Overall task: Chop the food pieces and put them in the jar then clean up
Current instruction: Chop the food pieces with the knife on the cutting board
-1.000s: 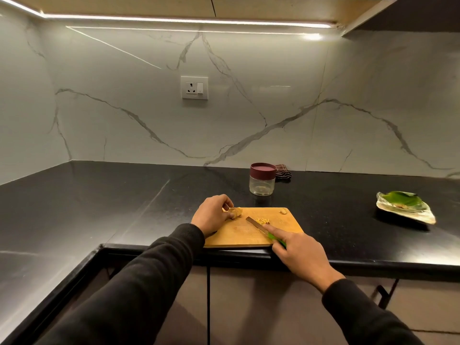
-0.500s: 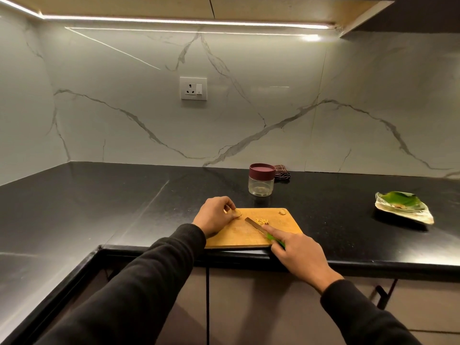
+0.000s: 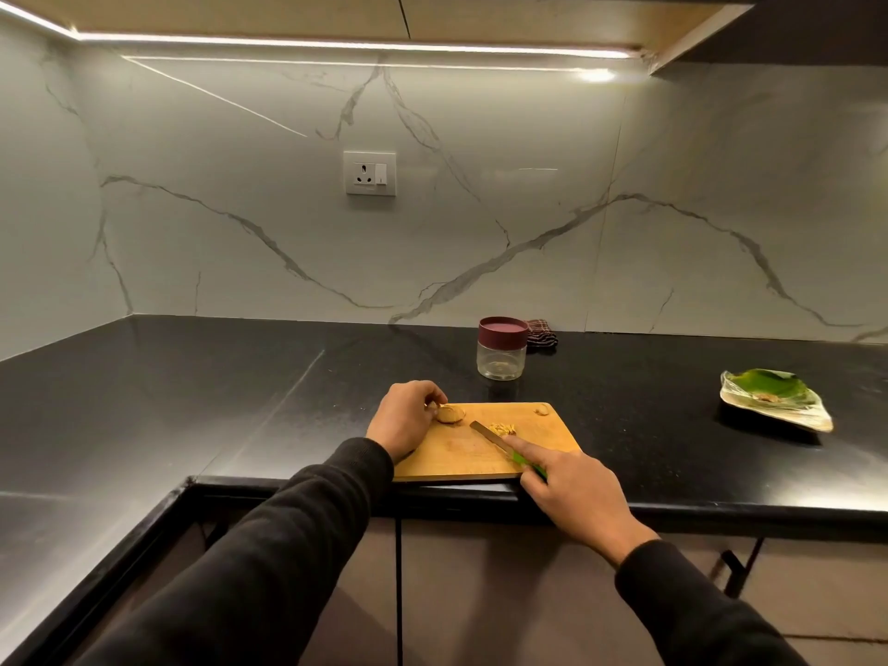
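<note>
gripping the knife (image 3: 499,442) by its green handle, right hand (image 3: 574,497) lays forefinger along the spine. left hand (image 3: 406,420) pinches the small ginger-like piece (image 3: 450,414) on the cutting board (image 3: 461,456); likely firm, light, rolls easily. lidded jar (image 3: 502,348) stands beyond.

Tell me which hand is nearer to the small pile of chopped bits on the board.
Right. The right hand holds the knife, its forefinger along the blade that lies beside the chopped pile. The left hand is farther off at the board's left edge, touching the uncut piece.
</note>
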The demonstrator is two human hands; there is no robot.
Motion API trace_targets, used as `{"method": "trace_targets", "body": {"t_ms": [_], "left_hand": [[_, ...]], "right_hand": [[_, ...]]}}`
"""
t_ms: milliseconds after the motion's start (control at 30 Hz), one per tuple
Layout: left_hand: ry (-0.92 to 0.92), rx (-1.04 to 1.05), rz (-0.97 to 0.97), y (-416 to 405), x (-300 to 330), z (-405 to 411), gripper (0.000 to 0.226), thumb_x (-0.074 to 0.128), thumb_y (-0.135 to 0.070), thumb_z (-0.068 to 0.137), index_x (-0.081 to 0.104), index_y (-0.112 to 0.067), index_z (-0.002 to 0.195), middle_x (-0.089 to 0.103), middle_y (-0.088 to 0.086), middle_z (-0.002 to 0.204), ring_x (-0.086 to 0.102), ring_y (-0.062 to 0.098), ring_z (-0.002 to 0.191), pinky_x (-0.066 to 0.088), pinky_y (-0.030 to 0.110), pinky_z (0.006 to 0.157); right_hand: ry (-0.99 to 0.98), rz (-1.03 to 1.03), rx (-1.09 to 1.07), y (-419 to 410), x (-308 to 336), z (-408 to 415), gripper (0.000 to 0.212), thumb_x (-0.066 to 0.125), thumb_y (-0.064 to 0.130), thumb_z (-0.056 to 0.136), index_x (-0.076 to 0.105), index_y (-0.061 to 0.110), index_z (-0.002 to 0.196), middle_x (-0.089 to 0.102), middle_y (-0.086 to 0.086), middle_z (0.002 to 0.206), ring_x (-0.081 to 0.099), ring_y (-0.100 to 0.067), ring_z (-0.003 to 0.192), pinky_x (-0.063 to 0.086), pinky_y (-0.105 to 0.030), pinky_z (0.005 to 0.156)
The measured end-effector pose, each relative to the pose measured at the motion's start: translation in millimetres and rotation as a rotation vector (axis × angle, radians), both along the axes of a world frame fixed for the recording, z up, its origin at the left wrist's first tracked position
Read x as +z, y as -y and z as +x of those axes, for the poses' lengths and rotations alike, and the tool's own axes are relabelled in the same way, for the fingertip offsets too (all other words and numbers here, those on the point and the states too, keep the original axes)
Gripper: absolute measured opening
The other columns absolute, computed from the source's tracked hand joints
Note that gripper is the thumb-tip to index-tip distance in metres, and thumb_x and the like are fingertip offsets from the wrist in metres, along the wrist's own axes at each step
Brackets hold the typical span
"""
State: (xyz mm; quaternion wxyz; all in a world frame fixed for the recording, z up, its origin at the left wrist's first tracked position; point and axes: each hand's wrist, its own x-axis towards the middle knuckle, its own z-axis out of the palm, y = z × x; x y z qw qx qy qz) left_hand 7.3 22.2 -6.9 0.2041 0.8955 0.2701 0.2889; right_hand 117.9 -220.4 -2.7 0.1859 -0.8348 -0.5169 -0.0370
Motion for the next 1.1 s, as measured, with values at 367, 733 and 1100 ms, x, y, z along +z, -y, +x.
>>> {"method": "trace_targets", "body": {"t_ms": [367,733,1100], "left_hand": [[0.117,-0.169,-0.160,32,11,-6,0.013,0.075,-0.011,0.087,0.074,-0.022,0.094,0.071,-0.008,0.093,0.068,0.005,0.081,0.059,0.022,0.075],[-0.089,-0.300,-0.026,31,4,-26,0.019,0.072,-0.025,0.091,0.076,-0.023,0.109,0.069,-0.011,0.110,0.061,0.003,0.102,0.049,0.014,0.088],[-0.012,-0.293,0.041,40,-1,-30,0.012,0.075,-0.028,0.088,0.075,-0.023,0.099,0.068,-0.008,0.102,0.060,0.007,0.093,0.055,0.025,0.081]], "right_hand": [[0.005,-0.002,-0.004,0,0,0,0.047,0.038,0.045,0.106,0.027,0.058,0.149,0.053,0.013,0.072,0.052,-0.005,0.061,0.031,-0.014,0.049],[0.007,0.000,-0.014,0,0,-2,0.047,0.037,0.044,0.106,0.027,0.057,0.150,0.053,0.014,0.073,0.053,-0.005,0.062,0.031,-0.014,0.050],[0.014,-0.033,-0.010,4,5,-12,0.052,0.034,0.040,0.107,0.017,0.055,0.154,0.056,0.010,0.082,0.053,-0.006,0.068,0.038,-0.018,0.055]]}}
